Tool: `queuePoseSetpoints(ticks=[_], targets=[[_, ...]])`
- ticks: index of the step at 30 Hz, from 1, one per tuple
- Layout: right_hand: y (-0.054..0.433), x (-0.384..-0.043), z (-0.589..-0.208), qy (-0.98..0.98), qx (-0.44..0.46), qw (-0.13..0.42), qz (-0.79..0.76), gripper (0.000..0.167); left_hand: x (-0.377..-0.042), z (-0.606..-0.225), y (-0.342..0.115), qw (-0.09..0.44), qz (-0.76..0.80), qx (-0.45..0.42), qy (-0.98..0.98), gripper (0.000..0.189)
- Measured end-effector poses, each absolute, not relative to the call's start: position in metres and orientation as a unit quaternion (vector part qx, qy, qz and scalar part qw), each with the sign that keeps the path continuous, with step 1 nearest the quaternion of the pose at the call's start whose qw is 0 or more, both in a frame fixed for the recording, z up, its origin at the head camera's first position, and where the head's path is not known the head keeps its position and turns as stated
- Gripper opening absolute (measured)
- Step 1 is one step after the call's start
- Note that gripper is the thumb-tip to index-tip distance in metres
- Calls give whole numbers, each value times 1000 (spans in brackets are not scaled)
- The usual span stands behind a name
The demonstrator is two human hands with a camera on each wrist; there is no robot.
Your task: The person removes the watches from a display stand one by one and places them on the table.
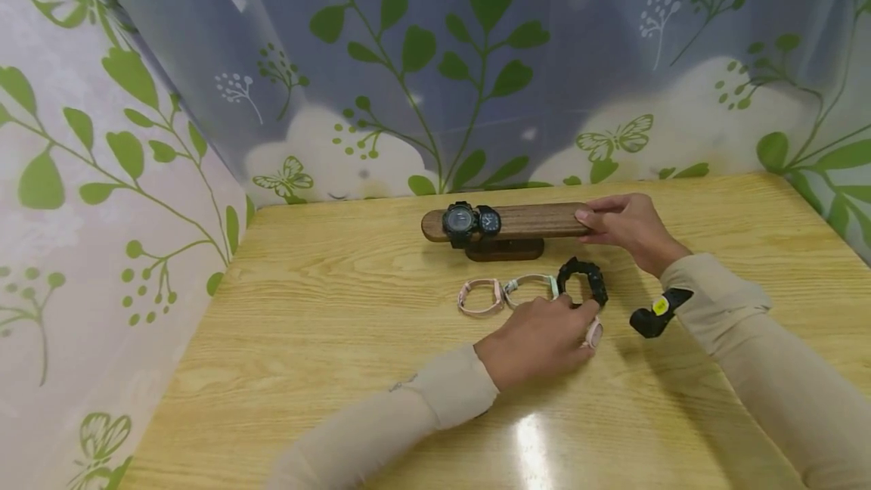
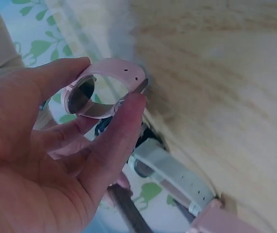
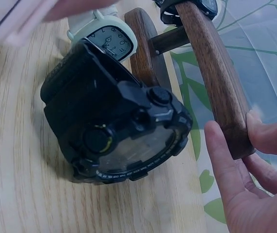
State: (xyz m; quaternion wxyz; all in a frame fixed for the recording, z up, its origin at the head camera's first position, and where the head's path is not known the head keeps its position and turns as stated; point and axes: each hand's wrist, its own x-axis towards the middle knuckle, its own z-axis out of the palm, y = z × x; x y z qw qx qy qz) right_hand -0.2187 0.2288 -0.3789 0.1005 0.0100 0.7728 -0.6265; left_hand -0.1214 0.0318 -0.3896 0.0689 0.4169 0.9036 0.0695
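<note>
My left hand [image 1: 537, 342] pinches a pink-strapped watch [image 2: 116, 69] between thumb and fingers, its strap a closed loop above the table. Over at the stand, my right hand [image 1: 633, 230] grips the right end of the dark wooden bar of a watch stand [image 1: 537, 222], thumb on one side and fingers on the other. A chunky black watch [image 1: 460, 221] and a smaller square-faced black watch [image 1: 488, 220] sit round the bar's left part. On the table by my left hand stand another chunky black watch [image 3: 114, 114], a pale green watch [image 3: 110, 41] and a second pink watch [image 1: 499, 293].
The stand's oval base [image 1: 505, 251] rests on the light wood table [image 1: 306, 339] near its back edge. Leaf-patterned curtains [image 1: 408, 97] hang behind and at the sides. A black device with a yellow sticker [image 1: 660, 308] is at my right cuff.
</note>
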Motion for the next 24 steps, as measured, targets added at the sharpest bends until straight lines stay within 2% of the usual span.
queuePoseSetpoints(ticks=[12, 19, 24], targets=[[229, -218, -378, 773, 12, 100, -626, 54, -118, -398, 46, 55, 38, 418, 906, 20], [229, -218, -378, 772, 13, 102, -628, 54, -119, -400, 52, 44, 28, 407, 912, 31], [229, -219, -378, 770, 16, 105, -629, 55, -118, -400, 53, 15, 2, 399, 917, 38]])
